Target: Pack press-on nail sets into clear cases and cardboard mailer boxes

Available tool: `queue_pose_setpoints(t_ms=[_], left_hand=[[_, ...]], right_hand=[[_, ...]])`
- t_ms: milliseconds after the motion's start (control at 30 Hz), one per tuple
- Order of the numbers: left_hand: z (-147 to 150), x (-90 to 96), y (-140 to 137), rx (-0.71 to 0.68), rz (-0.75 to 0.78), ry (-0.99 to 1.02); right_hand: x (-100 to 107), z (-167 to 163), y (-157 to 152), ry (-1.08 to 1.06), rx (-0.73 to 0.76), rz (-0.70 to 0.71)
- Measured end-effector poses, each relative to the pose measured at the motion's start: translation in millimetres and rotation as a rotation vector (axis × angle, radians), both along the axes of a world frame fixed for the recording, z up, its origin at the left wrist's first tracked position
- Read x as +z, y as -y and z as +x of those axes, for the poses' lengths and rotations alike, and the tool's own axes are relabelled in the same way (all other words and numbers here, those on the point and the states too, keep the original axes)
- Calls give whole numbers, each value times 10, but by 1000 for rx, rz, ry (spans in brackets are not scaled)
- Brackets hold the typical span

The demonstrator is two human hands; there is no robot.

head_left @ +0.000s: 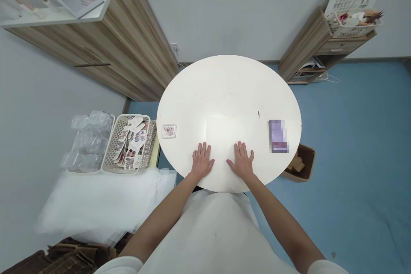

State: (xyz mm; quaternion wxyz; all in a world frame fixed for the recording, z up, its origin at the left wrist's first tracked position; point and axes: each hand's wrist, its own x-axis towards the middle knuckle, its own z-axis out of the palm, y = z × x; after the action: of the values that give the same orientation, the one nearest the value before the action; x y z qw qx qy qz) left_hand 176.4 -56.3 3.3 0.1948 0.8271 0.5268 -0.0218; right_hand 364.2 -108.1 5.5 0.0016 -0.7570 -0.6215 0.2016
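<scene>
My left hand [202,161] lies flat, palm down, on the round white table [227,77] with its fingers spread. To its right, my right hand [242,162] rests the same way, also holding nothing. A thin white sheet [223,132], faintly outlined, seems to lie on the tabletop between and beyond my hands. Nearer the left edge is a small transparent case [169,131] with pinkish pieces inside. A pixelated purple packet [278,136] sits near the right edge.
Left of the table stand a white basket [111,154] of printed cards, transparent plastic containers [91,139] and white sheets of packing material [105,201]. An open carton [308,162] is on the floor at the right. Wooden cabinets [135,30] are behind.
</scene>
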Motion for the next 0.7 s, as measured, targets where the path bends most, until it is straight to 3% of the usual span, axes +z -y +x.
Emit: queue_pose_setpoints(t_ms=[200, 300, 433, 533, 700], left_hand=[[-324, 3, -96, 24, 18, 104], [-662, 18, -248, 185, 14, 141], [-1133, 22, -524, 467, -10, 213], [-1386, 2, -744, 612, -8, 343], [-1541, -56, -1018, 708, -109, 560]], right_hand=[[185, -398, -140, 13, 14, 93], [238, -743, -350, -109, 98, 61], [267, -1233, -723, -422, 183, -24], [296, -1574, -1003, -660, 86, -61], [349, -2002, -1352, -970, -179, -173]])
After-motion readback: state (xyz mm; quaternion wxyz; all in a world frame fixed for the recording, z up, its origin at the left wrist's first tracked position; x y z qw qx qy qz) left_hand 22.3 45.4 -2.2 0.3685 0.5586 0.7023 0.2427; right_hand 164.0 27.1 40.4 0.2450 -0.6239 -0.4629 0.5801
